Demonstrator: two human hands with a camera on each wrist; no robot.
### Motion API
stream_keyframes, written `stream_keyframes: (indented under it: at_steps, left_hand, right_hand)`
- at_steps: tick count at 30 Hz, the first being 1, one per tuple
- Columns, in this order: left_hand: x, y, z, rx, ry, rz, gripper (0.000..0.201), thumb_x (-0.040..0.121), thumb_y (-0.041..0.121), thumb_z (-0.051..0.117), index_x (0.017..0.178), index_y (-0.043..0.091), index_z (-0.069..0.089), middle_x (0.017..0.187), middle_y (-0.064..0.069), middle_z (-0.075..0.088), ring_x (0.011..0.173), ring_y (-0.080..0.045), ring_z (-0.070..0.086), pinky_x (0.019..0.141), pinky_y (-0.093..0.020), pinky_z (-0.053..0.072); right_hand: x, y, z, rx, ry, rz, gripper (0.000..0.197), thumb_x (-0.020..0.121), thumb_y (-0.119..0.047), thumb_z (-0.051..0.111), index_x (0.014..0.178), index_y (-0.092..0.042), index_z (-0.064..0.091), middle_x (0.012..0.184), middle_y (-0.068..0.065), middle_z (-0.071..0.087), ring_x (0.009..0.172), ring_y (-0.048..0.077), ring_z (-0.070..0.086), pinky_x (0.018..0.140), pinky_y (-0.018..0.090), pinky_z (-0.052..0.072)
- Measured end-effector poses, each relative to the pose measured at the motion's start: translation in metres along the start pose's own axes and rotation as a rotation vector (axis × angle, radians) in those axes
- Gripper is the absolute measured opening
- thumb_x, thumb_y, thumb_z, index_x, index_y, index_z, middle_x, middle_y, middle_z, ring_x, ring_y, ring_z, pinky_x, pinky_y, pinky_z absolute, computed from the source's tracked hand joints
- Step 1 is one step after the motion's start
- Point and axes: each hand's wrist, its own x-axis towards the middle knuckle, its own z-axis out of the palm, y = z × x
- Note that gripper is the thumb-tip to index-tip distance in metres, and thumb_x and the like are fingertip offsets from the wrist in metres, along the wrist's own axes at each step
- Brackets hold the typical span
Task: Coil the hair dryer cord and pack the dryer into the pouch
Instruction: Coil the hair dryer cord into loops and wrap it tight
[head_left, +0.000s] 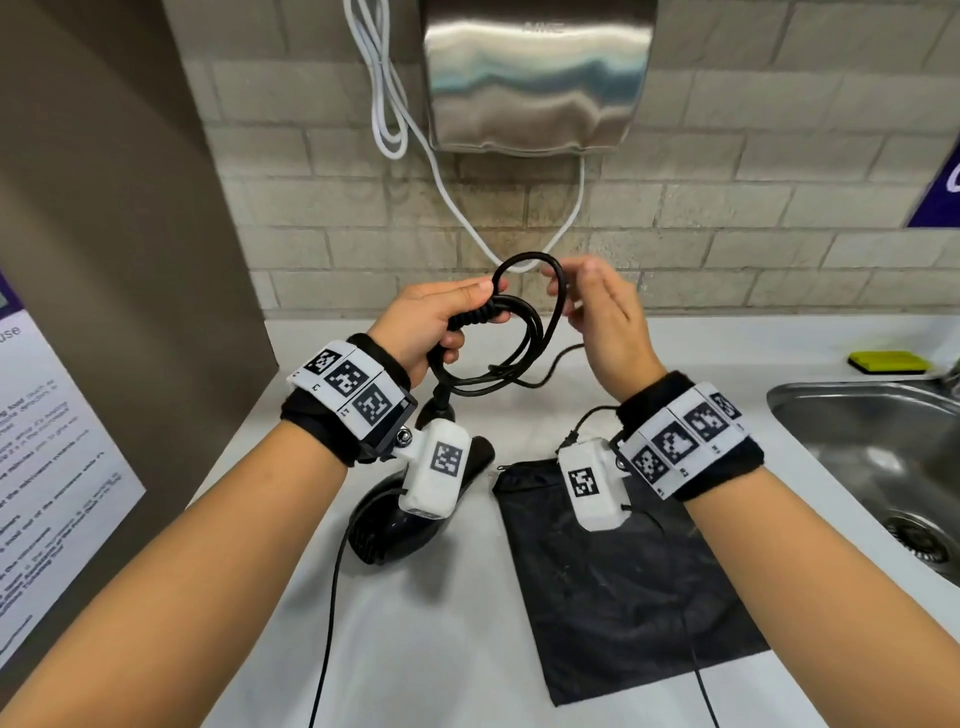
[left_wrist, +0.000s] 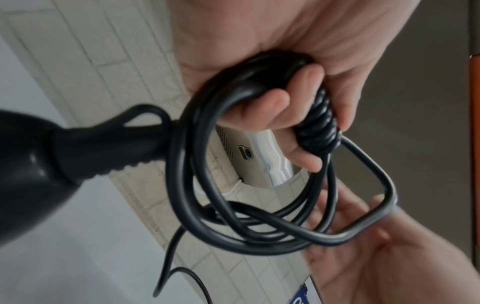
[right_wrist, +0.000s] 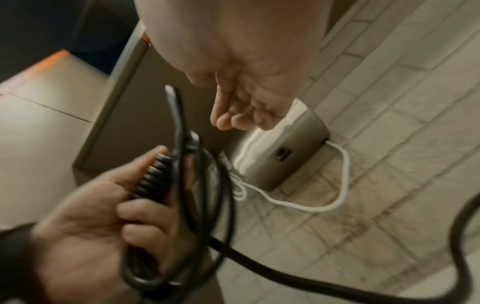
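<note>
My left hand (head_left: 441, 317) grips the black cord (head_left: 530, 332), gathered into several loops with a tightly wound section in the fist (left_wrist: 319, 123). My right hand (head_left: 597, 312) hovers just right of the top loop, its fingers (right_wrist: 241, 115) loosely curved and holding nothing. The black hair dryer (head_left: 384, 525) lies on the white counter (head_left: 415, 649) under my left wrist, its cord end (left_wrist: 103, 148) rising to the loops. A flat black pouch (head_left: 623, 587) lies to the dryer's right. More cord trails across the counter (head_left: 556, 364).
A steel hand dryer (head_left: 535, 78) hangs on the brick wall, its white cable (head_left: 452, 197) drooping just behind my hands. A steel sink (head_left: 883, 467) sits at the right, with a yellow sponge (head_left: 888, 362) behind it. A panel with a poster (head_left: 52, 467) bounds the left.
</note>
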Motion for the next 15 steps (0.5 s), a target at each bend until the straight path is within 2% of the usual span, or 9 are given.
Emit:
stream_keyframes:
  at_steps: [5, 6, 8, 9, 12, 15]
  left_hand:
    - [0.002, 0.001, -0.002, 0.042, 0.045, 0.035, 0.016, 0.092, 0.024, 0.052, 0.090, 0.021, 0.068, 0.063, 0.005, 0.070, 0.034, -0.002, 0.024, 0.040, -0.016, 0.022]
    - [0.002, 0.001, -0.003, 0.039, 0.053, 0.037, 0.016, 0.092, 0.024, 0.052, 0.090, 0.021, 0.068, 0.063, 0.005, 0.070, 0.034, -0.002, 0.024, 0.040, -0.015, 0.022]
    - [0.003, 0.001, -0.005, 0.019, 0.056, 0.027, 0.017, 0.093, 0.026, 0.052, 0.089, 0.022, 0.068, 0.064, 0.006, 0.070, 0.034, -0.001, 0.024, 0.039, -0.015, 0.022]
    - [0.003, 0.000, -0.005, 0.007, 0.050, 0.018, 0.018, 0.093, 0.028, 0.051, 0.088, 0.022, 0.068, 0.065, 0.006, 0.070, 0.035, -0.001, 0.024, 0.040, -0.015, 0.022]
    - [0.002, 0.000, -0.005, -0.023, 0.023, -0.002, 0.019, 0.093, 0.029, 0.050, 0.089, 0.021, 0.067, 0.068, 0.005, 0.070, 0.035, -0.001, 0.026, 0.040, -0.015, 0.023]
    - [0.001, 0.000, -0.006, -0.011, 0.013, 0.004, 0.019, 0.093, 0.028, 0.050, 0.090, 0.021, 0.067, 0.067, 0.006, 0.070, 0.035, -0.001, 0.025, 0.040, -0.014, 0.024]
  right_hand:
    - [0.000, -0.012, 0.012, -0.039, -0.083, -0.050, 0.015, 0.088, -0.023, 0.044, 0.076, -0.019, 0.053, 0.062, -0.010, 0.049, 0.054, -0.002, 0.042, 0.057, 0.012, 0.034]
    - [-0.001, -0.009, 0.013, -0.042, -0.114, -0.039, 0.013, 0.086, -0.022, 0.048, 0.074, -0.021, 0.051, 0.063, -0.006, 0.049, 0.056, -0.001, 0.041, 0.058, 0.015, 0.034]
    - [-0.005, -0.004, 0.017, -0.079, -0.176, -0.020, 0.016, 0.084, -0.019, 0.052, 0.070, -0.023, 0.046, 0.066, 0.002, 0.046, 0.060, 0.006, 0.040, 0.061, 0.019, 0.034]
    - [-0.008, -0.002, 0.018, -0.134, -0.190, -0.034, 0.019, 0.083, -0.018, 0.053, 0.068, -0.024, 0.043, 0.066, 0.001, 0.044, 0.060, 0.004, 0.038, 0.060, 0.018, 0.033]
    - [-0.013, 0.004, 0.019, -0.334, -0.167, -0.162, 0.023, 0.082, -0.012, 0.057, 0.068, -0.021, 0.041, 0.066, -0.010, 0.038, 0.060, -0.004, 0.041, 0.058, 0.009, 0.032]
    - [-0.012, 0.007, 0.018, -0.278, -0.043, -0.160, 0.021, 0.082, -0.007, 0.060, 0.077, -0.023, 0.047, 0.071, -0.014, 0.045, 0.064, -0.005, 0.046, 0.062, 0.008, 0.036]
